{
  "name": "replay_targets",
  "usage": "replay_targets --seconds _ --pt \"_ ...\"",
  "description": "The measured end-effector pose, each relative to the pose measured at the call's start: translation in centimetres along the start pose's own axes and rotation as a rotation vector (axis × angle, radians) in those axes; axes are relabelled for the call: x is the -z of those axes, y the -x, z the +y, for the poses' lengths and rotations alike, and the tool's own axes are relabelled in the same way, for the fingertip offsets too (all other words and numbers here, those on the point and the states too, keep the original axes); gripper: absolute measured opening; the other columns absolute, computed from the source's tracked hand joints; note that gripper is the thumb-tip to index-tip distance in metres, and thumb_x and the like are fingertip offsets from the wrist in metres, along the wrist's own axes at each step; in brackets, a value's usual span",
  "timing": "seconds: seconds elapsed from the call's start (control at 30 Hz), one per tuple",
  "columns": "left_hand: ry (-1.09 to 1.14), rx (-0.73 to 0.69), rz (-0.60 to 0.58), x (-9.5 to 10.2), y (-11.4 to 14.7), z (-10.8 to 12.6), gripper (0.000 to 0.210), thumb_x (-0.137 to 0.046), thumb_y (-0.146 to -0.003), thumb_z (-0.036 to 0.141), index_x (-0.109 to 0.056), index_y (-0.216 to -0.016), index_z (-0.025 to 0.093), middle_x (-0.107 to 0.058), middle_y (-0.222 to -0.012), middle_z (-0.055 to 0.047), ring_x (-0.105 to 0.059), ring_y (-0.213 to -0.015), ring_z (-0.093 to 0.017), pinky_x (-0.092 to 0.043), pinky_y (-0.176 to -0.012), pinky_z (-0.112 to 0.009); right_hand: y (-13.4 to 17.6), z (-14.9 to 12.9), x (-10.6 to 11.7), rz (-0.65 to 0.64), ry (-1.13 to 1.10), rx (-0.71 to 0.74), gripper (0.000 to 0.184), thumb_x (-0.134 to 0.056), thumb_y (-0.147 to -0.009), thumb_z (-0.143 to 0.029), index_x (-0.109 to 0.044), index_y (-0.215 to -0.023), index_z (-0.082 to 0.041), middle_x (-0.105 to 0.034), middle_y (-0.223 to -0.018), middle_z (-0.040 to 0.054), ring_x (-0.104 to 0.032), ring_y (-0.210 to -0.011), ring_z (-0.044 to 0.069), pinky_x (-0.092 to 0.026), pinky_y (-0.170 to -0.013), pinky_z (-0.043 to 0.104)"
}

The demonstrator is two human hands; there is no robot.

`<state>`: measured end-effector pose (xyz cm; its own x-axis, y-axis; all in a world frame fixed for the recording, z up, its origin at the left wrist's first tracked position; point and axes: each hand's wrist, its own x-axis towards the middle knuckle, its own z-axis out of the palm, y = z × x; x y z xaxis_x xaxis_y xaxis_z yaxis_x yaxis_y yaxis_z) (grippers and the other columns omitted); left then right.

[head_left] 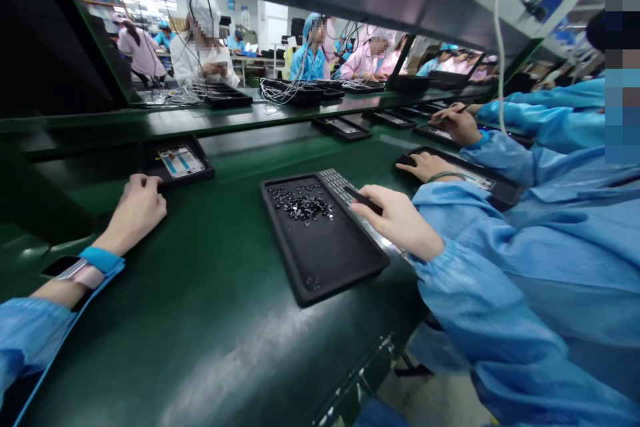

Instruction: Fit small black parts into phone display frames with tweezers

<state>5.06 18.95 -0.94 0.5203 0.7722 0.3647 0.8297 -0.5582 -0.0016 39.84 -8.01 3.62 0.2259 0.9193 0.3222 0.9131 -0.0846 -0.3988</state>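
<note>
At the left, my left hand [137, 207] has its fingers curled at the near edge of a small black tray [203, 175]. A phone frame [181, 161] with blue strips lies in that tray. My right hand [400, 219] grips what look like black tweezers [366, 201], pointing left over a plate with rows of small slots [336, 180]. Beside it, a larger black tray [333, 263] holds a heap of tiny dark, shiny parts [307, 205]. My right hand is above this tray's right edge and hides part of the slotted plate.
At my right, a co-worker's hand [427, 165] rests by another black tray [505, 197]; their other hand [459, 125] holds a thin dark tool. More trays [343, 127] stand along the back of the green bench [215, 293]. A white cable [499, 47] hangs from the overhead beam.
</note>
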Motion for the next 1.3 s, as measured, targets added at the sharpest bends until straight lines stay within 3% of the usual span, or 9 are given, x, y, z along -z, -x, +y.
replay_targets --seconds 0.07,0.13,0.2,0.3,0.83,1.3 --pt "-0.017 -0.003 0.053 0.2 0.1 1.2 0.040 -0.032 -0.085 0.024 -0.045 -0.117 0.003 -0.042 -0.114 -0.023 -0.048 -0.104 -0.038 -0.044 -0.085 -0.049 -1.3 1.9 -0.8 -0.004 0.119 -0.160 0.019 -0.053 -0.085 -0.031 -0.059 -0.086 -0.013 -0.063 -0.084 0.0071 -0.057 -0.078 0.015 -0.040 -0.069 0.023" --pt "-0.010 -0.067 0.066 0.3 0.4 2.7 0.039 -0.035 -0.084 0.027 -0.048 -0.114 0.005 -0.044 -0.111 -0.020 -0.049 -0.102 -0.035 -0.045 -0.086 -0.047 -1.7 3.0 -1.9 -0.090 0.159 -0.245 0.022 -0.056 -0.083 -0.032 -0.061 -0.092 -0.012 -0.064 -0.085 0.0079 -0.059 -0.078 0.016 -0.040 -0.068 0.023" --pt "0.010 -0.142 0.055 0.1 0.8 4.0 0.038 -0.036 -0.085 0.029 -0.049 -0.113 0.007 -0.046 -0.110 -0.018 -0.050 -0.101 -0.032 -0.045 -0.088 -0.043 -1.3 3.0 -2.8 -0.189 0.146 -0.224 0.022 -0.057 -0.082 -0.032 -0.061 -0.095 -0.013 -0.065 -0.083 0.0063 -0.059 -0.075 0.015 -0.040 -0.066 0.022" --pt "0.044 -0.210 0.038 -0.5 1.1 4.9 0.039 -0.038 -0.087 0.032 -0.049 -0.115 0.008 -0.046 -0.110 -0.016 -0.050 -0.102 -0.030 -0.045 -0.091 -0.041 -0.6 1.7 -3.4 -0.225 0.136 -0.197 0.019 -0.057 -0.082 -0.028 -0.061 -0.094 -0.014 -0.065 -0.079 0.0047 -0.059 -0.072 0.014 -0.039 -0.065 0.021" --pt "0.155 -0.215 0.010 -0.9 1.2 4.9 0.039 -0.039 -0.086 0.033 -0.050 -0.112 0.006 -0.046 -0.105 -0.016 -0.050 -0.097 -0.028 -0.046 -0.089 -0.042 -0.7 -1.4 -3.1 -0.293 0.046 -0.079 0.009 -0.054 -0.081 -0.022 -0.054 -0.086 -0.015 -0.056 -0.067 0.0003 -0.050 -0.060 0.010 -0.033 -0.059 0.019" --pt "0.160 -0.252 0.021 -1.9 0.8 4.2 0.039 -0.038 -0.086 0.034 -0.050 -0.113 0.009 -0.046 -0.106 -0.014 -0.048 -0.102 -0.028 -0.044 -0.093 -0.041 1.3 -1.0 -2.5 -0.288 -0.067 -0.059 0.012 -0.055 -0.079 -0.026 -0.053 -0.083 -0.015 -0.050 -0.059 -0.0028 -0.046 -0.054 0.008 -0.034 -0.055 0.018"
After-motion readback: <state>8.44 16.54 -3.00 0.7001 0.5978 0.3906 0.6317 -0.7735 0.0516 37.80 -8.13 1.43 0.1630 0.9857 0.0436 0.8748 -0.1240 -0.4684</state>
